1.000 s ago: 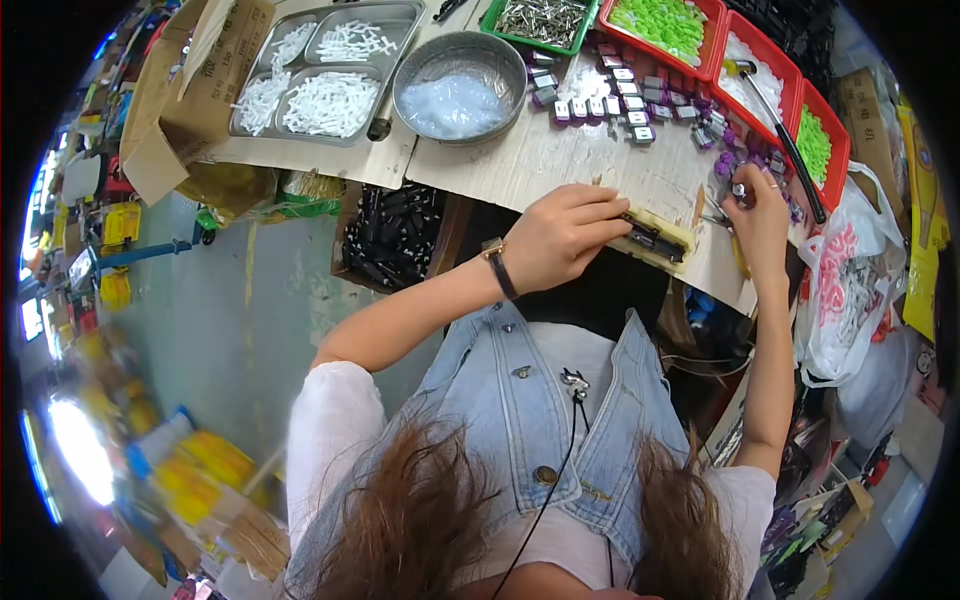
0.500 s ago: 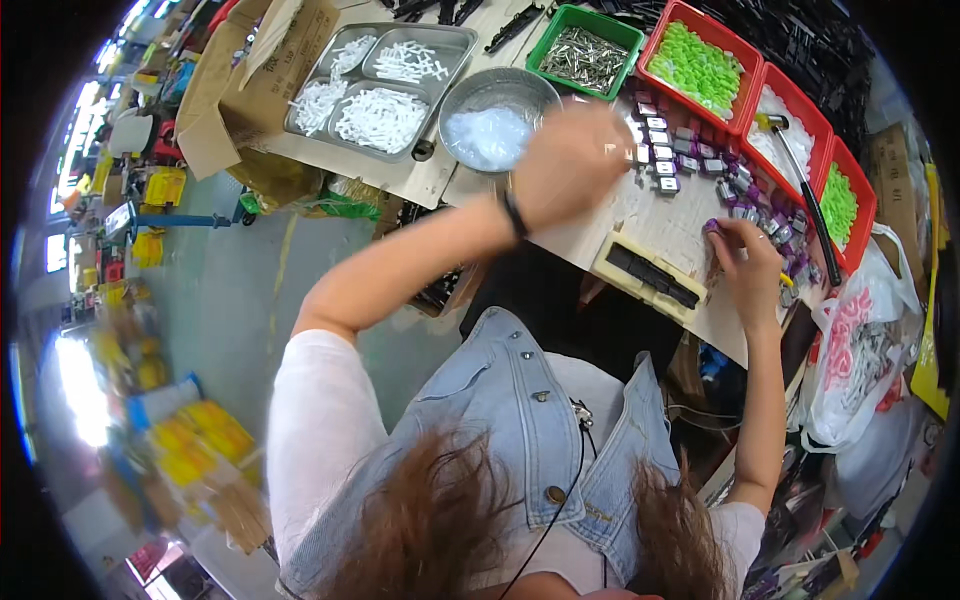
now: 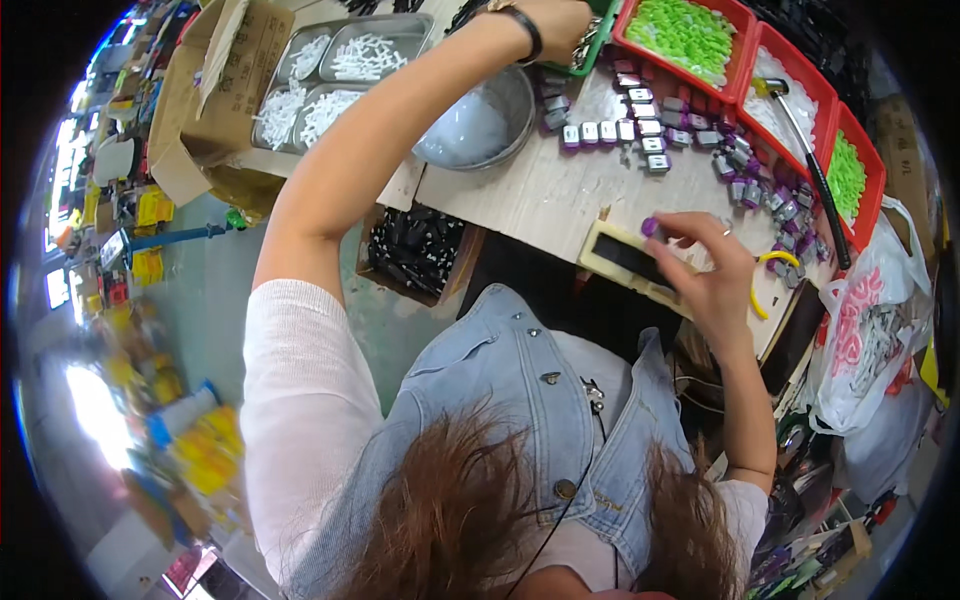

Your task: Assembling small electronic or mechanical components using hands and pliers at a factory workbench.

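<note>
Stretched far forward, my left hand (image 3: 556, 24) is at the green tray (image 3: 601, 42) of small metal parts. Its fingertips are down at the tray and too hidden to read. My right hand (image 3: 708, 262) pinches a small purple piece (image 3: 652, 227) between thumb and fingers. It hangs just over a cream-coloured block (image 3: 597, 255) with a long dark recess, near the table's front edge. Several purple-and-grey blocks (image 3: 655, 162) stand in short rows beyond the block, and more lie loosely heaped to the right.
Red trays hold green pieces (image 3: 685, 42) and white pieces (image 3: 790, 95); a black-handled hammer (image 3: 812, 150) lies across them. A metal bowl (image 3: 522, 110), a divided tray (image 3: 410, 35) and a cardboard box (image 3: 225, 90) stand left. Yellow handles (image 3: 757, 295) lie beside my right wrist.
My left hand has moved forward from near the metal bowl to the green tray. My right hand has carried the purple piece left, from the loose blocks to above the cream block.
</note>
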The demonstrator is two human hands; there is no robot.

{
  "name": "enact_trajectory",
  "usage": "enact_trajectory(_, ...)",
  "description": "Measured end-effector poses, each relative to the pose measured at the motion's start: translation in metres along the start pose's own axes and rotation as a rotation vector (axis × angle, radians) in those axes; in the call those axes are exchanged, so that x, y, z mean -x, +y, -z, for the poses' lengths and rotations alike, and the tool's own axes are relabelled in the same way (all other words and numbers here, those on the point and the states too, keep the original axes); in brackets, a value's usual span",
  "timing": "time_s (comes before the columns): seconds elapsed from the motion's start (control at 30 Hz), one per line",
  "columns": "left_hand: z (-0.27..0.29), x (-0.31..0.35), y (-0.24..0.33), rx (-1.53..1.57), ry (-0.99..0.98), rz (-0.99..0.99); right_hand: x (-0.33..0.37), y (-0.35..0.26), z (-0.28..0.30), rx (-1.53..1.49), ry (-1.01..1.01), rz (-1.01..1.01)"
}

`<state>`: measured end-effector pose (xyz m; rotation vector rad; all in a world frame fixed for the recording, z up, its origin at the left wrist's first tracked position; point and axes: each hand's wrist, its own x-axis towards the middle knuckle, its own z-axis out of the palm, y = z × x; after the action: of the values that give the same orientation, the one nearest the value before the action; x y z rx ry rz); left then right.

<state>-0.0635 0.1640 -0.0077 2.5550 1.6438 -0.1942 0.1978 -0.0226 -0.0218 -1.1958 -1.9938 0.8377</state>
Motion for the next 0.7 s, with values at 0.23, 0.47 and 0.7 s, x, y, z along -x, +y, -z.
enact_trajectory(0.23, -0.002, 0.001, -0.010, 0.159, 0.132, -0.009, 0.009, -0.016, -0.030, 0.223, -0.031, 0.200)
enact_trajectory(0.47, -0.014, 0.013, -0.029, 0.385, 0.464, -0.114, 0.008, -0.014, -0.038, 0.175, -0.139, 0.040)
enact_trajectory(0.7, -0.023, 0.029, -0.029, 0.490, 0.487, -0.042, -0.099, 0.009, 0.007, 0.284, 0.109, 0.061)
